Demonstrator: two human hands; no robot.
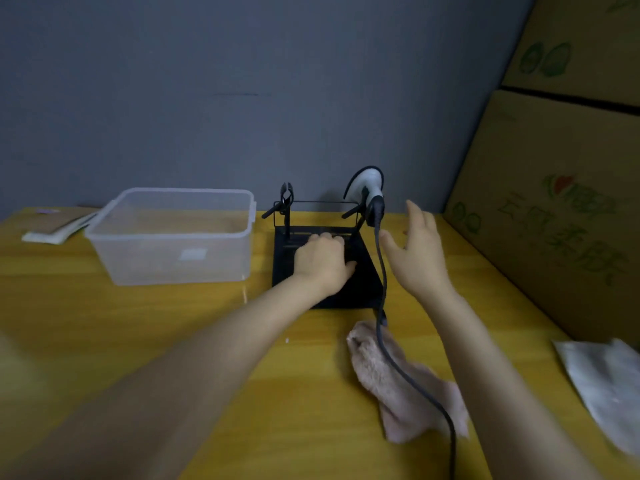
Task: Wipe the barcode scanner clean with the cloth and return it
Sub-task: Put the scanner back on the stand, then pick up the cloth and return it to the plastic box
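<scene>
A white and black barcode scanner [370, 190] hangs on the right hook of a black wire stand [360, 292] at the back of the table. Its dark cable [382, 268] runs down over a pink cloth [405, 386] lying crumpled on the wood in front of the stand. My left hand [322, 261] rests palm down on the stand's black base, holding nothing. My right hand [415, 251] hovers just right of the scanner and cable, fingers spread and empty, not touching them.
A clear plastic tub [173, 233] stands left of the stand. Flat papers [59, 226] lie at the far left. Stacked cardboard boxes [561, 188] wall off the right side. A white plastic bag [609, 386] lies at the right front. A grey wall runs behind.
</scene>
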